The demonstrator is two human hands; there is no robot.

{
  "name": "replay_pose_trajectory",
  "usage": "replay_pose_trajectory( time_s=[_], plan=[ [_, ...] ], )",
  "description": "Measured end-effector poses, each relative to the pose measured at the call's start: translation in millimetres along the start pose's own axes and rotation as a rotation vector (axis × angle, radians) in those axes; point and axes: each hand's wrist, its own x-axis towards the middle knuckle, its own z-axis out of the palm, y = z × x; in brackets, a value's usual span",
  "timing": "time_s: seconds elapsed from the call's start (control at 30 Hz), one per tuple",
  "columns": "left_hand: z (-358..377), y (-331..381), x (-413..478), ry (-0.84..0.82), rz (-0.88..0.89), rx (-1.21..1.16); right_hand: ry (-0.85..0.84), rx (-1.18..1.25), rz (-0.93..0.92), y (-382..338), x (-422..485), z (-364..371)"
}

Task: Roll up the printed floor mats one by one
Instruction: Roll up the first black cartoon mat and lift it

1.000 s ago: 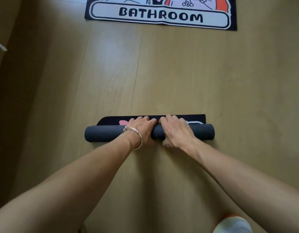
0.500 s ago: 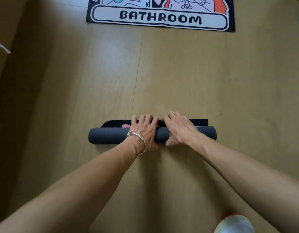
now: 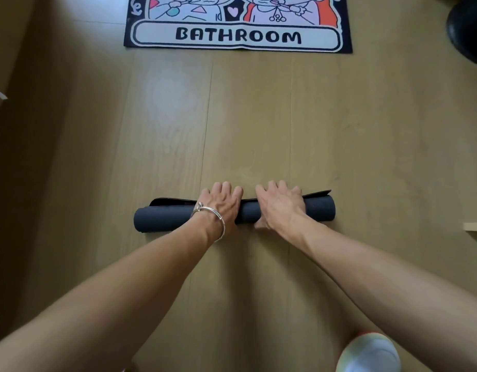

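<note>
A dark grey rolled mat [image 3: 162, 218] lies crosswise on the wooden floor, almost fully rolled, with only a thin black strip of its far edge [image 3: 316, 194] still flat. My left hand [image 3: 221, 204], with a silver bangle on the wrist, presses on top of the roll left of its middle. My right hand [image 3: 281, 204] presses on it just to the right, thumb on the near side. A second printed mat [image 3: 237, 36] reading BATHROOM lies flat farther ahead.
A dark round object [image 3: 469, 30] sits at the top right corner. A pale board edge [image 3: 474, 226] juts in at the right. A shoe toe [image 3: 368, 354] shows at the bottom right. A shadowed wall or cabinet [image 3: 6, 130] runs along the left.
Both hands have pushed the roll forward, away from me. The flat printed strip beyond it has shrunk to a thin edge, and the BATHROOM mat now appears closer.
</note>
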Motion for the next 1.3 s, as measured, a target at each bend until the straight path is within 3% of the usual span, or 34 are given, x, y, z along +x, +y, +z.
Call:
replay_pose_trajectory(
  time_s=[0.2, 0.37, 0.7, 0.9, 1.07, 1.2, 1.3],
  plan=[
    [-37.8, -7.1, 12.4, -0.128, -0.012, -0.135, -0.039, 0.003, 0.082, 8.2, -0.4, -24.1],
    [-72.7, 7.8, 31.9, -0.034, -0.012, -0.148, 0.031, 0.104, 0.171, 42.8, 2.9, -51.7],
    [-162.4, 59.2, 73.8, -0.059, -0.027, -0.123, 0.109, 0.331, 0.422, 122.4, -6.4, -92.2],
    [-202.3, 69.8, 98.5, 0.024, -0.217, -0.546, 0.451, 0.340, 0.221, 175.5, -11.0, -126.3],
    [-255.0, 82.4, 120.2, 0.189, -0.345, -0.911, 0.569, 0.848, 0.078, 209.5, -1.3, -165.4],
    [-308.0, 96.5, 131.1, 0.186, -0.347, -1.346, 0.702, 1.206, 0.007, 227.0, 0.0, -198.8],
    [-330.2, 101.7, 136.2, 0.200, -0.333, -1.450, 0.753, 1.324, -0.044, 243.2, -4.7, -206.2]
  ],
)
